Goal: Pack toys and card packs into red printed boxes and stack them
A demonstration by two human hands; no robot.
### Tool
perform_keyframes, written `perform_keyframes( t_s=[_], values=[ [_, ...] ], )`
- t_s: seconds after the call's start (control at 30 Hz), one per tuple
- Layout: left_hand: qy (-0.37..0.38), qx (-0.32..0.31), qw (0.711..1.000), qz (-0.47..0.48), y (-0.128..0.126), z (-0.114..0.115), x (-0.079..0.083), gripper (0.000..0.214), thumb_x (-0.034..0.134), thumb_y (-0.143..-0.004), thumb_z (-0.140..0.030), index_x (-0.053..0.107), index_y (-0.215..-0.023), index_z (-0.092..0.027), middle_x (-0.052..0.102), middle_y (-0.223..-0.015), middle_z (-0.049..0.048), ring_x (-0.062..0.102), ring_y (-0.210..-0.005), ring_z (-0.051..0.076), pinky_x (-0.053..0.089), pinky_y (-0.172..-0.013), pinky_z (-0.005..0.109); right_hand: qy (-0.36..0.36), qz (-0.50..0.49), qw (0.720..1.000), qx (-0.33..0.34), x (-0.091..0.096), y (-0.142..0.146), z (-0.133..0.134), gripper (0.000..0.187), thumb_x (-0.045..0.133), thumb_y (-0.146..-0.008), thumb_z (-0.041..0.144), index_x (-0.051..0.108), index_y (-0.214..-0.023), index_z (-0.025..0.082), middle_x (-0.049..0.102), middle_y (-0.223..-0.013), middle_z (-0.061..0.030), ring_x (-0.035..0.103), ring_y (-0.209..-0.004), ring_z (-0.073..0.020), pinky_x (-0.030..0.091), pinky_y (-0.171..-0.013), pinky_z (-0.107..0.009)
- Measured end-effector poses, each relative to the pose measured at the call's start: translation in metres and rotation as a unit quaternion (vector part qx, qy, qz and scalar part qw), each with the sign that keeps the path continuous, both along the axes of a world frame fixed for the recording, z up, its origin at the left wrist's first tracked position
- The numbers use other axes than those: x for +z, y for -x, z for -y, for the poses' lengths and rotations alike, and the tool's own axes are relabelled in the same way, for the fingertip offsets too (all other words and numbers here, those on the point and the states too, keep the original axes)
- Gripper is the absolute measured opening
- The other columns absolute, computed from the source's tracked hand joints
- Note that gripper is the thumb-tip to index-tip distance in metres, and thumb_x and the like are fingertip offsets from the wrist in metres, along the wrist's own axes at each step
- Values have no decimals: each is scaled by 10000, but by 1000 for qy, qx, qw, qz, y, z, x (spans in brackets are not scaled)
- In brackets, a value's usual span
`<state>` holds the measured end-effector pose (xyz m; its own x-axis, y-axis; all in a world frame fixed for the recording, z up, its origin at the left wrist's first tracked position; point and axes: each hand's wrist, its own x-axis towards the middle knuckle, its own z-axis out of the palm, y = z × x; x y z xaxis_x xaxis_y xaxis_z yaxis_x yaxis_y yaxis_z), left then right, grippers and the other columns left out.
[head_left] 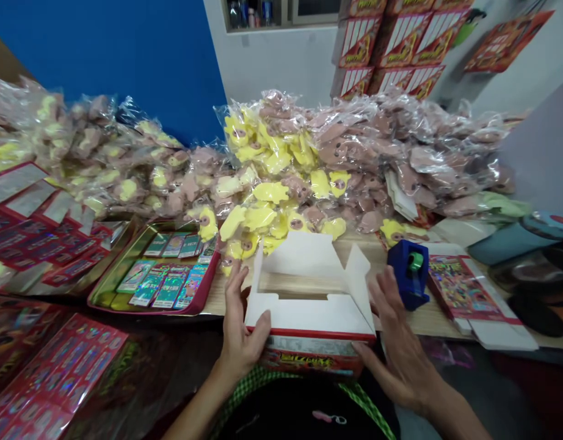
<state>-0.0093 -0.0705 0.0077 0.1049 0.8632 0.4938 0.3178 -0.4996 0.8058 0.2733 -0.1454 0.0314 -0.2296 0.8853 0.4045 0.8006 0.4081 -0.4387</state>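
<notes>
An open cardboard box (309,311) with white flaps and a red printed front rests at the table's near edge, against my body. My left hand (239,330) presses flat on its left side, thumb on the front flap, fingers stretched up. My right hand (398,348) lies against its right side with fingers spread, thumb near the lower corner. Neither hand wraps round anything. Inside the box I see bare wood-coloured bottom.
A blue tape dispenser (410,275) stands just right of the box. A tray of cards (162,275) sits to the left. Bagged yellow and pink plush toys (309,159) pile up behind. Flat red box blanks (464,290) lie right; stacked cartons (391,43) stand at back.
</notes>
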Motion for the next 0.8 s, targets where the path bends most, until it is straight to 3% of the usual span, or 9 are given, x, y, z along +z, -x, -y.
perform_keyframes(
  t_s=[0.1,0.27,0.37,0.47,0.53,0.6,0.67,0.73,0.8],
  values=[
    [36,-115,989,-85,10,0,5,638,447,-1019,-255,258,-1629,-264,353,-1675,125,344,-1549,307,343,-1239,522,48,17,997,51,-2,-8,-6,770,433,-1073,371,23,-1672,115,166,-1710,-165,198,-1565,-304,325,-1237,-491],
    [58,-247,906,-340,25,-6,34,485,522,-1004,-389,596,-1432,-174,544,-1538,177,429,-1496,363,328,-1225,617,114,101,974,166,15,-19,-16,558,489,-1060,409,441,-1577,203,485,-1564,-142,411,-1466,-369,362,-1178,-626],
    [108,-281,872,-386,26,-12,50,540,575,-967,-520,678,-1332,-135,607,-1466,203,477,-1451,401,317,-1220,638,196,82,959,190,23,-23,-20,519,530,-1054,456,548,-1514,217,563,-1497,-137,481,-1417,-368,353,-1191,-616],
    [185,-263,910,-263,26,-24,51,503,471,-1016,-547,700,-1296,-198,677,-1394,138,555,-1380,346,394,-1180,571,237,-58,957,159,19,-29,-24,515,454,-1082,485,480,-1561,298,483,-1577,-89,465,-1433,-341,380,-1187,-562],
    [251,-192,940,-126,26,-35,42,498,415,-1037,-554,709,-1253,-214,735,-1269,113,649,-1231,300,494,-1076,498,233,-189,951,71,10,-32,-30,494,407,-1095,488,458,-1561,331,528,-1539,-87,538,-1368,-316,450,-1131,-519],
    [277,-101,956,-10,23,-49,28,482,543,-978,-571,685,-1253,-202,728,-1201,111,674,-1118,271,548,-955,418,218,-262,940,-22,-2,-33,-42,515,470,-1066,515,459,-1540,315,591,-1456,-116,596,-1287,-315,498,-1066,-506],
    [278,-40,958,59,18,-64,15,643,758,-820,-533,609,-1352,-204,671,-1265,121,653,-1107,262,556,-887,370,223,-273,934,-66,-14,-30,-61,657,597,-984,543,417,-1557,277,551,-1488,-154,573,-1299,-344,505,-1038,-524],
    [317,-58,942,95,10,-76,5,872,858,-697,-463,518,-1458,-211,628,-1334,137,647,-1100,265,555,-860,361,246,-278,927,-42,-23,-25,-83,797,666,-904,540,371,-1583,247,495,-1543,-170,544,-1327,-367,506,-1030,-535],
    [366,-147,914,97,5,-85,0,893,868,-667,-428,535,-1459,-185,649,-1325,141,661,-1083,281,553,-869,382,264,-272,925,11,-28,-19,-101,770,655,-880,513,432,-1554,215,565,-1480,-158,586,-1273,-370,525,-1006,-518]
  ],
)
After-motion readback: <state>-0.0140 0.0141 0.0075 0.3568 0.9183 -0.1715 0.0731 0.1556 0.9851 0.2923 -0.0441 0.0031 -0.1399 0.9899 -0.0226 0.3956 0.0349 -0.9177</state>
